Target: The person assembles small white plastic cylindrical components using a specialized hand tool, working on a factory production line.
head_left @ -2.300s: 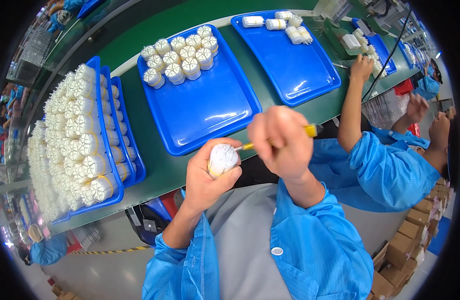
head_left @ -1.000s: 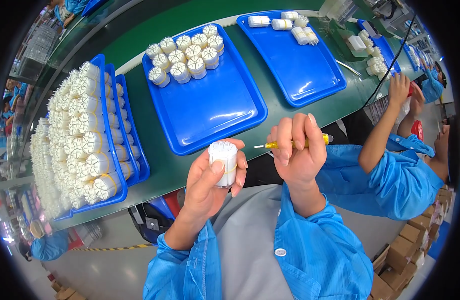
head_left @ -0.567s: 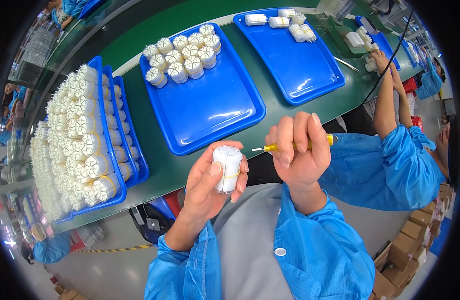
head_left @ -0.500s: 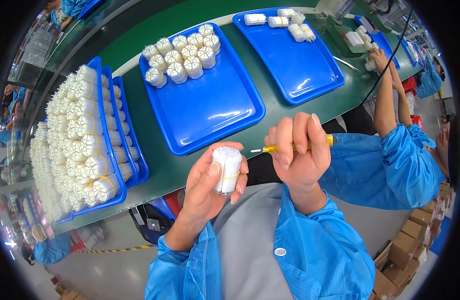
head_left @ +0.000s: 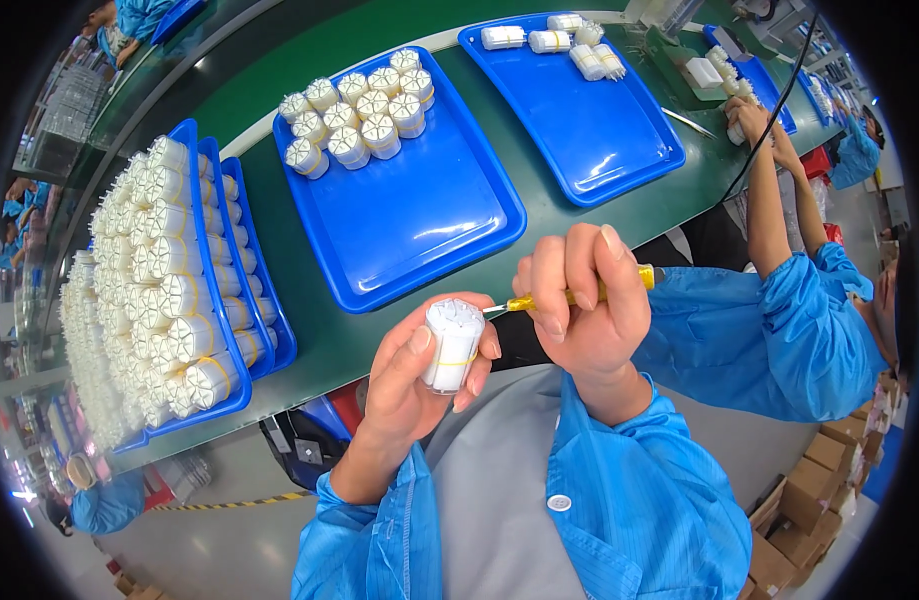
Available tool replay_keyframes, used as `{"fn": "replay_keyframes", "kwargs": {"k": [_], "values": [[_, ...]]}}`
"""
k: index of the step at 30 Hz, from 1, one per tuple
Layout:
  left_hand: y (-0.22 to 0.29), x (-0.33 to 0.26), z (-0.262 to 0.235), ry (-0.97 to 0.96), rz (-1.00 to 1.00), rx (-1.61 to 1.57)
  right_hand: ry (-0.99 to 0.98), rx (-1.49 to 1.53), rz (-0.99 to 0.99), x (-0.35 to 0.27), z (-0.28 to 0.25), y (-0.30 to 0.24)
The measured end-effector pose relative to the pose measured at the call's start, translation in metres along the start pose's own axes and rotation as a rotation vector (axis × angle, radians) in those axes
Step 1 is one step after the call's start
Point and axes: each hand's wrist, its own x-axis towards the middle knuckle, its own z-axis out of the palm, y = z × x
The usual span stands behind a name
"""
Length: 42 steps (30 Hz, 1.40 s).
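My left hand (head_left: 404, 365) holds a white cylindrical bundle (head_left: 453, 345) upright, its fingers wrapped round it. A yellow rubber band circles the bundle, and its top is divided into wedge-like segments. In my right hand (head_left: 594, 300) is a small screwdriver-like tool (head_left: 522, 302) with a yellow handle and a thin metal shaft. The tip points left and meets the upper right edge of the bundle; whether it touches or just overlaps I cannot tell.
Ahead, a blue tray (head_left: 419, 225) carries several similar bundles at its far end. Another blue tray (head_left: 619, 160) at the right holds a few lying bundles. Stacked trays (head_left: 241, 375) packed with bundles stand at left. A co-worker's arm (head_left: 769, 215) works at far right, near tweezers (head_left: 689, 122).
My right hand has moved slightly left, bringing the tool's tip from apart to the bundle's upper edge. My left hand keeps its hold with the bundle almost unmoved.
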Motion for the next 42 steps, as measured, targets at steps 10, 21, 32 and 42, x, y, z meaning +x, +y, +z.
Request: {"fn": "replay_keyframes", "kwargs": {"k": [10, 21, 32, 42], "values": [[0.002, -0.003, 0.001, 0.015, -0.053, 0.066, -0.016, -0.132, 0.133, 0.002, 0.006, -0.001], [-0.004, -0.001, -0.009, 0.016, -0.061, 0.113, -0.048, -0.183, 0.25, 0.008, 0.005, -0.002], [0.03, 0.03, -0.043, 0.409, 0.302, 0.675, -0.007, -0.236, 0.053, -0.017, -0.012, 0.036], [0.073, 0.089, -0.097, 0.884, 0.505, 1.6, -0.029, -0.54, 0.407, -0.048, -0.024, 0.073]]}}
